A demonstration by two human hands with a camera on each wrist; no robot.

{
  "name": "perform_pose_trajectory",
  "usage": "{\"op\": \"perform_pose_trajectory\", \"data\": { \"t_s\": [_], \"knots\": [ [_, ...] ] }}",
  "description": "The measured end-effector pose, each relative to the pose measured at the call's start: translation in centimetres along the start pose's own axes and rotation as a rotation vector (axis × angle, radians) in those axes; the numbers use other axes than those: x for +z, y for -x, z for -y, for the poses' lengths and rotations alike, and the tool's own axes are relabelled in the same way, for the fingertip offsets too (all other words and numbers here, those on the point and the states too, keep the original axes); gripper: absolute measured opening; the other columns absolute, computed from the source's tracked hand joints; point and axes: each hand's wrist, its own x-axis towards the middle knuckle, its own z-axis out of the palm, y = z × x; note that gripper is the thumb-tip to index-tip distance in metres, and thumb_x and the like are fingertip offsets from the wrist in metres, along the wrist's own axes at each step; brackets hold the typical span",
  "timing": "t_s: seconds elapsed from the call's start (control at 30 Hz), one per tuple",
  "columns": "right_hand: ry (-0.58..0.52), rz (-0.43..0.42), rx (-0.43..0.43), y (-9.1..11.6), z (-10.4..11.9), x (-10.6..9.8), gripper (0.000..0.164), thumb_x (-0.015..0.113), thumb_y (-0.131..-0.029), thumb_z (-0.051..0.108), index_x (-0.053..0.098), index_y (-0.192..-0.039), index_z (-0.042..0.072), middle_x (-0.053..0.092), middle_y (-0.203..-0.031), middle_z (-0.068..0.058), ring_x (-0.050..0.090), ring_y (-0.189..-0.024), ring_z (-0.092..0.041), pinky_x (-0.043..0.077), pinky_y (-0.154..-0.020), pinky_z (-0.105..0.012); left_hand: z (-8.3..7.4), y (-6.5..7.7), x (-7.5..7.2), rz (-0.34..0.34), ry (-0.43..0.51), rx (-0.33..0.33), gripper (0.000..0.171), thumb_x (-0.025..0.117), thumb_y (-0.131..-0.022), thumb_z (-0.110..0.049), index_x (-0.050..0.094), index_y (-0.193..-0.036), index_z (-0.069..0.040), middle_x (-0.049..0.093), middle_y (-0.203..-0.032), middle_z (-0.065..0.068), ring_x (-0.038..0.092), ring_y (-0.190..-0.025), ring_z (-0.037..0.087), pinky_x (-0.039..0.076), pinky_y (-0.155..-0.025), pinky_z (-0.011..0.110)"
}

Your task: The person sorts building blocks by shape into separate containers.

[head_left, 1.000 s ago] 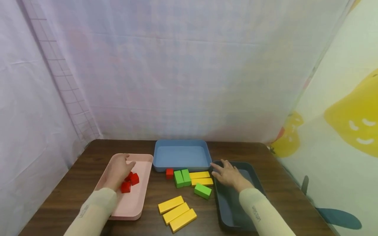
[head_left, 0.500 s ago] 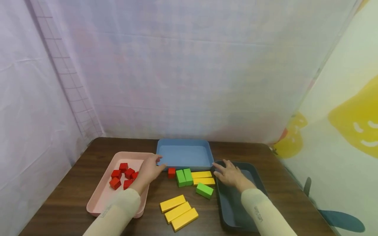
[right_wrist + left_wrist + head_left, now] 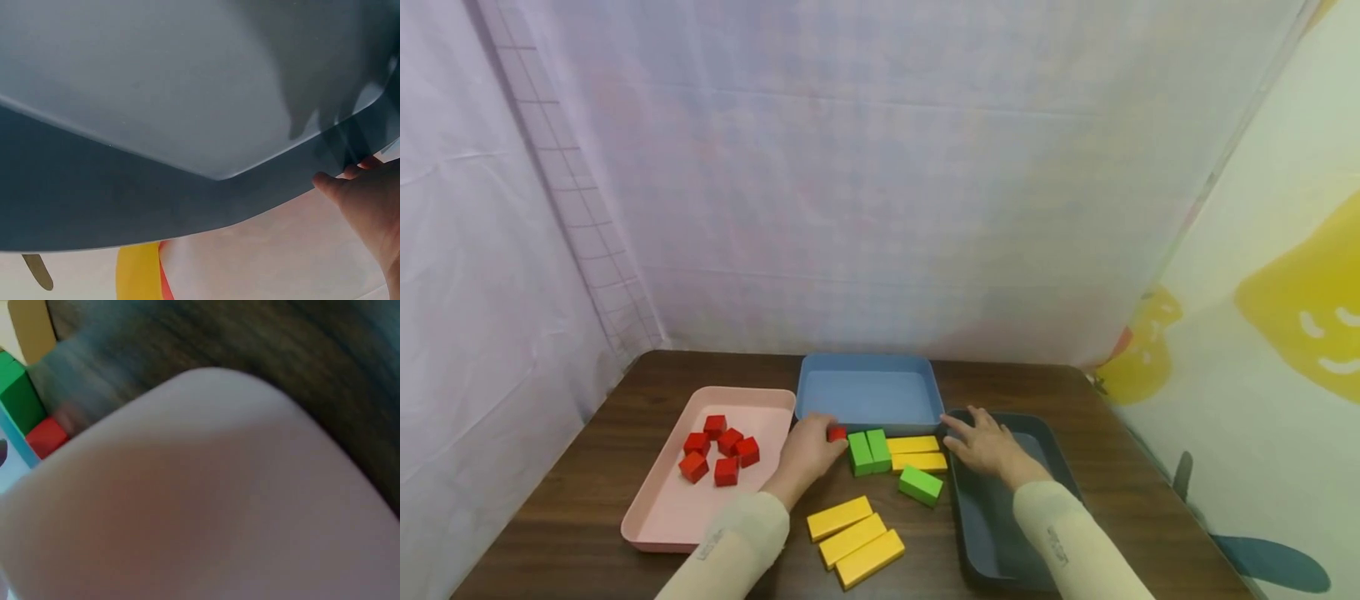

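My left hand [image 3: 808, 457] is at a small red cube [image 3: 837, 434] on the table, thumb in front and fingers at its far side. Whether they press on it cannot be made out. The left wrist view shows mostly the blurred hand [image 3: 200, 487], with a red cube [image 3: 47, 437] partly hidden behind it. Just right of the cube stand two green blocks [image 3: 869, 452]. My right hand [image 3: 981, 444] is over the far left corner of the dark grey tray [image 3: 1011, 525], fingers spread; in the right wrist view its fingers [image 3: 328, 183] are at the tray's rim.
Several red cubes lie in the pink tray [image 3: 677, 517] at left. A blue tray [image 3: 867, 396] stands at the back. Two yellow blocks [image 3: 917, 454] and a lone green block [image 3: 920, 485] lie near the dark tray. Three more yellow blocks [image 3: 853, 540] lie in front.
My left hand has moved right, from over the pink tray to the red cube on the table, uncovering the red cubes in the tray. The right hand has stayed at the dark tray.
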Motion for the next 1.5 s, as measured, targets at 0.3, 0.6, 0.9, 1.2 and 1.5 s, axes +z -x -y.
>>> {"op": "perform_pose_trajectory", "data": {
  "t_s": [0.3, 0.6, 0.9, 1.2, 1.5],
  "knots": [
    [-0.004, -0.009, -0.004, 0.04, -0.39, 0.05, 0.053, 0.043, -0.106, 0.039, 0.037, -0.154, 0.017, 0.019, -0.156, -0.033, 0.014, -0.143, -0.053, 0.016, -0.109, -0.071, 0.35, 0.17, 0.49, 0.008, -0.094, 0.033, 0.019, 0.076, -0.083, -0.016, 0.074, -0.097, -0.004, 0.065, -0.088, 0.006, 0.059, -0.079, 0.022, 0.049, -0.072, 0.041],
    [-0.005, 0.002, 0.005, 0.13, -0.13, 0.01, 0.054, 0.043, -0.105, 0.041, 0.037, -0.154, 0.018, 0.019, -0.157, -0.032, 0.014, -0.143, -0.052, 0.015, -0.109, -0.071, 0.36, 0.33, 0.46, -0.007, -0.14, 0.05, 0.028, 0.078, -0.083, -0.017, 0.072, -0.105, -0.002, 0.066, -0.1, 0.01, 0.063, -0.092, 0.028, 0.052, -0.081, 0.044],
    [-0.004, -0.011, -0.008, -0.01, -0.24, 0.1, 0.054, 0.042, -0.105, 0.04, 0.037, -0.154, 0.017, 0.019, -0.156, -0.033, 0.014, -0.143, -0.052, 0.015, -0.109, -0.071, 0.09, 0.34, 0.64, -0.005, -0.193, 0.034, 0.027, 0.08, -0.082, -0.025, 0.074, -0.101, -0.007, 0.065, -0.092, 0.007, 0.062, -0.081, 0.024, 0.051, -0.07, 0.041],
    [-0.001, -0.009, 0.008, 0.15, -0.09, 0.12, 0.054, 0.043, -0.105, 0.041, 0.037, -0.154, 0.019, 0.019, -0.157, -0.031, 0.015, -0.144, -0.051, 0.015, -0.109, -0.071, 0.21, 0.53, 1.06, 0.023, -0.158, -0.02, 0.028, 0.08, -0.081, -0.018, 0.071, -0.103, -0.002, 0.061, -0.087, 0.008, 0.055, -0.075, 0.022, 0.048, -0.068, 0.039],
    [-0.003, -0.001, 0.016, 0.22, 0.0, 0.13, 0.054, 0.043, -0.105, 0.04, 0.037, -0.154, 0.019, 0.018, -0.157, -0.032, 0.014, -0.144, -0.052, 0.014, -0.109, -0.071, 0.23, 0.5, 0.71, 0.028, -0.12, -0.042, 0.018, 0.078, -0.081, -0.014, 0.073, -0.094, -0.005, 0.059, -0.08, 0.003, 0.05, -0.068, 0.017, 0.043, -0.062, 0.033]
  ]
}}
